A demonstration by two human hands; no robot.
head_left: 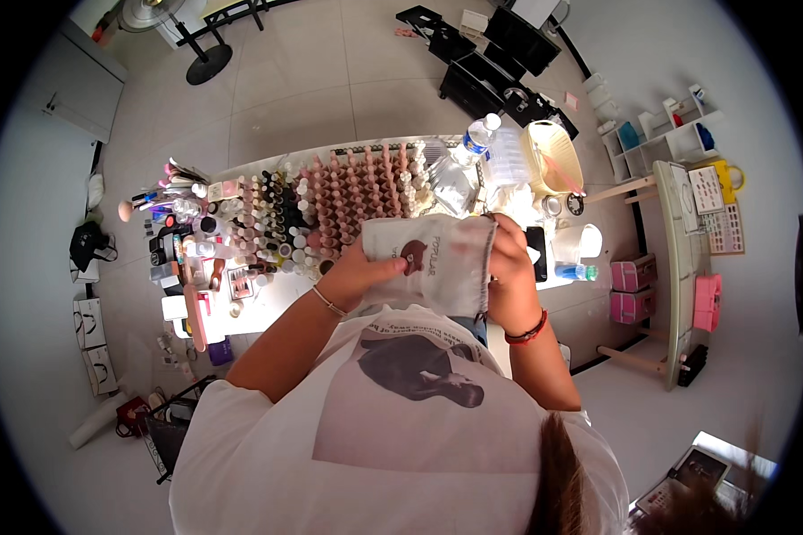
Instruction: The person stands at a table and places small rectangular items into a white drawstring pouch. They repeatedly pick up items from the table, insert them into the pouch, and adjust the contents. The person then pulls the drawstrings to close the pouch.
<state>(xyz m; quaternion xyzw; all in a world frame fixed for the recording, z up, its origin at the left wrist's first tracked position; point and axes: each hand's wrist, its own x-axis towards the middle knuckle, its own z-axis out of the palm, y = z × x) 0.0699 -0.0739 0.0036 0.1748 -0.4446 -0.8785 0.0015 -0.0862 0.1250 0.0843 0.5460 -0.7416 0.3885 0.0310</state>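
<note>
A white fabric pouch (435,284) with a printed dark motif and writing lies between my two hands, close to my chest. My left hand (361,271) grips its left side, with the thumb pressed on the front over the print. At the pouch's right edge, which has a dark gathered seam, my right hand (514,267) holds on with bent fingers. Some of those fingers are hidden behind or inside the fabric; I cannot tell which. A pinkish patch shows through the cloth near them. What the pouch contains is not visible.
Rows of pink-capped nail polish bottles (358,190) crowd the white table (241,319) beyond my hands. A water bottle (476,139), a cream basket (554,150) and a white cup (579,242) stand at the right. Brushes (184,175) cluster at the left end.
</note>
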